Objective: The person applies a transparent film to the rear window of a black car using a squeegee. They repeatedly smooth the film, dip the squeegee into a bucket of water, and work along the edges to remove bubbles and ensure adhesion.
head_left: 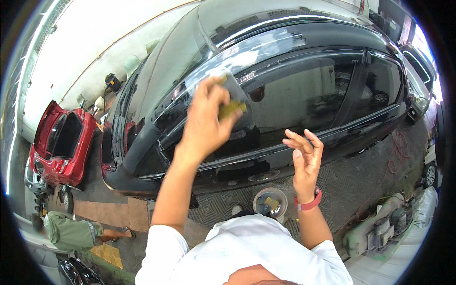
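Observation:
My left hand (205,116) is raised over the upper side of a black car (266,164), its fingers curled round a flat grey pad with yellow edges (232,95), blurred and partly hidden by the hand. Behind it, a whitish-grey dull patch (247,53) runs along the roof edge above the dark side window (294,97). My right hand (306,159) hangs in the air in front of the lower door, fingers apart and holding nothing. Around that wrist is a red band (311,202).
Close to my feet stands a round bucket (270,202) with yellowish pieces in it. A red car (64,142) with its rear hatch up is at the left, near a person in green (71,230). An air compressor (380,232) and a red hose (401,145) lie right.

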A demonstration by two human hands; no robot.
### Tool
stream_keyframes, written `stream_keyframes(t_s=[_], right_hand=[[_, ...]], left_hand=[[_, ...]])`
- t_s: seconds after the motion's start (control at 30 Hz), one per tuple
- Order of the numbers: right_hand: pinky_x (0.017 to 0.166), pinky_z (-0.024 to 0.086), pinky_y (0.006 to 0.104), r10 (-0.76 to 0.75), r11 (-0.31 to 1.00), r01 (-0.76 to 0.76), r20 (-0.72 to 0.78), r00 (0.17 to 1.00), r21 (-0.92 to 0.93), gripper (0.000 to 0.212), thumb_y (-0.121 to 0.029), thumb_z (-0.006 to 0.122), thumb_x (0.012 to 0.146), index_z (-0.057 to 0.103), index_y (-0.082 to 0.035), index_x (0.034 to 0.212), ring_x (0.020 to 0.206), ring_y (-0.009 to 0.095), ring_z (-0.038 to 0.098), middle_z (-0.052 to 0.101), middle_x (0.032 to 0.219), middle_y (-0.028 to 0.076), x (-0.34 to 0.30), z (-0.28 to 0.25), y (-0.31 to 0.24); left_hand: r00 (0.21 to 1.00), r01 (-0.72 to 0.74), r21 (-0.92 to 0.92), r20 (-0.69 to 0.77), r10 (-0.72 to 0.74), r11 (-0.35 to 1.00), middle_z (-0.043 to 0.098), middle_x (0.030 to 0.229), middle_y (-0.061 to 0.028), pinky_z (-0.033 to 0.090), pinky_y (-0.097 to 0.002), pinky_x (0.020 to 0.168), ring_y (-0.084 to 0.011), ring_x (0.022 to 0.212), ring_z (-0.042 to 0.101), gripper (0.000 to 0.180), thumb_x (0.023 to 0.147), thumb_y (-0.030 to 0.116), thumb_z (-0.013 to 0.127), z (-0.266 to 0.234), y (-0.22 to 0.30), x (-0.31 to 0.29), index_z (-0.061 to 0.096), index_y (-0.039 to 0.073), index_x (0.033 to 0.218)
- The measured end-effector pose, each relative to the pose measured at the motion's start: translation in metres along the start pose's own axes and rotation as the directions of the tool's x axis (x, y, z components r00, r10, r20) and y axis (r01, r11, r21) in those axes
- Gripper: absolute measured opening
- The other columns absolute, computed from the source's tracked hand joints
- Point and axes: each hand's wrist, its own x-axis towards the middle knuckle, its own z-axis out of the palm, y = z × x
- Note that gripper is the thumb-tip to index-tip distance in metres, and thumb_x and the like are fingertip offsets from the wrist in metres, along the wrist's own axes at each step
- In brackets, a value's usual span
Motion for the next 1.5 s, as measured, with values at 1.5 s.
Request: stream_keyframes(t_s=[1.5], right_hand=[[0.084, 0.060, 0.0301, 0.534, 0.651, -0.688, -0.451, 0.716, -0.322, 0.011, 0.000, 0.065, 0.113, 0.074, 0.002, 0.119, 0.091, 0.013, 0.074, 0.079, 0.101, 0.006, -0.250, -0.158, 0.160]], left_hand=[[0.914, -0.373, 0.440, 0.025, 0.404, 0.817, 0.073, 0.153, -0.0129, 0.056, -0.0508, 0.121, -0.0378, 0.140, 0.070, 0.064, 0.080, 0.003, 0.086, -0.014, -0.124, 0.039, 0.083, 0.022, 0.140]])
